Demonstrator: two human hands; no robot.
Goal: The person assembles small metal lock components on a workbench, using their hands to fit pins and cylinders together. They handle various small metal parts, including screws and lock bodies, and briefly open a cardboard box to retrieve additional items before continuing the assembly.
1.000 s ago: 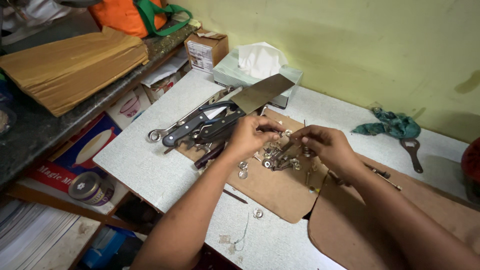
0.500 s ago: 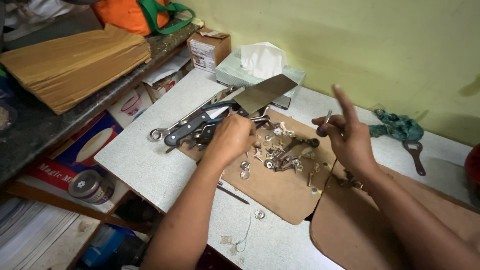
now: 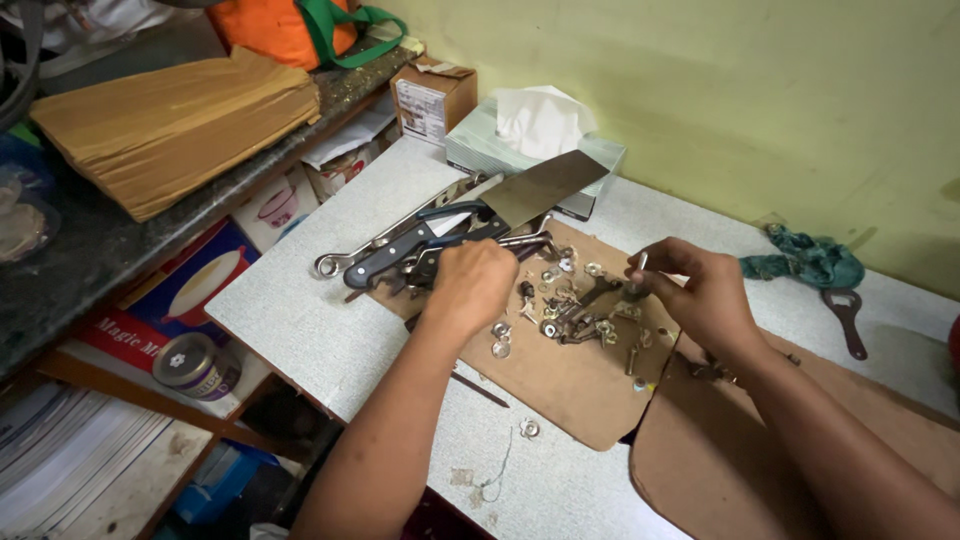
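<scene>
Nearest to the camera, both forearms come in from the bottom edge and are cut off there. The left hand (image 3: 472, 285) lies curled, palm down, over the near end of some dark-handled tools (image 3: 400, 258) at the edge of the brown cardboard sheet (image 3: 560, 385); its fingers are hidden under the hand, so I cannot tell if it grips anything. The right hand (image 3: 700, 295) is half closed and pinches a small metal bolt (image 3: 640, 265) between thumb and forefinger, lifted a little above the cardboard. Between the hands lies a pile of small metal parts (image 3: 565, 320), washers and bolts; each piece is too small to make out. One washer (image 3: 528, 428) lies apart on the bare table (image 3: 300, 320), which is pale and speckled. Further away, a cleaver blade (image 3: 545, 187) leans against a tissue box (image 3: 490, 150), and a green cloth (image 3: 805, 262) lies near the yellow-green wall (image 3: 760, 90). On the left, a dark shelf (image 3: 70, 270) carries folded brown paper (image 3: 170, 120).
</scene>
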